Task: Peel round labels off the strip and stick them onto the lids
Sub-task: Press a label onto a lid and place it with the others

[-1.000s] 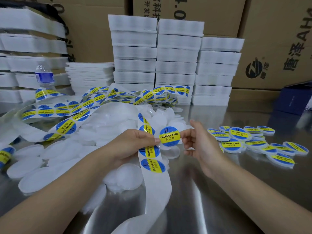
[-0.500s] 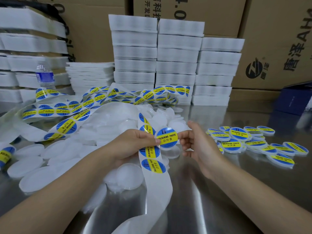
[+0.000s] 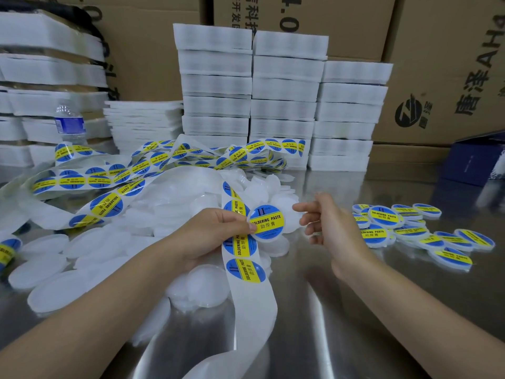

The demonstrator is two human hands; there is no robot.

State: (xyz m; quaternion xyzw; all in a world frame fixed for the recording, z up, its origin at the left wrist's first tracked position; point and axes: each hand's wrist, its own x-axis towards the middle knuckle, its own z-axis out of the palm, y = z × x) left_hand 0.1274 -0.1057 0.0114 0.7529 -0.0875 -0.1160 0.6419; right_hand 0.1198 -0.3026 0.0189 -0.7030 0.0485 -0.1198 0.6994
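My left hand [image 3: 210,233] pinches a white lid [image 3: 269,221] with a blue and yellow "SOLDERING PASTE" label on it, and grips the label strip [image 3: 246,269] behind it. The strip hangs down from that hand to the table, its lower end bare backing. My right hand [image 3: 330,225] hovers just right of the lid with loosely curled fingers, holding nothing. Plain white lids [image 3: 90,250] lie heaped under and left of my hands. Several labelled lids [image 3: 410,231] lie to the right.
More of the label strip [image 3: 164,160] lies tangled behind the lid pile on the steel table [image 3: 355,324]. White foam tray stacks [image 3: 284,105], a water bottle [image 3: 69,121] and cardboard boxes [image 3: 437,77] line the back. A dark blue box [image 3: 475,162] sits far right.
My right hand has let go of the labelled lid and drawn a little to the right. The left hand keeps holding the lid and strip in the same spot.
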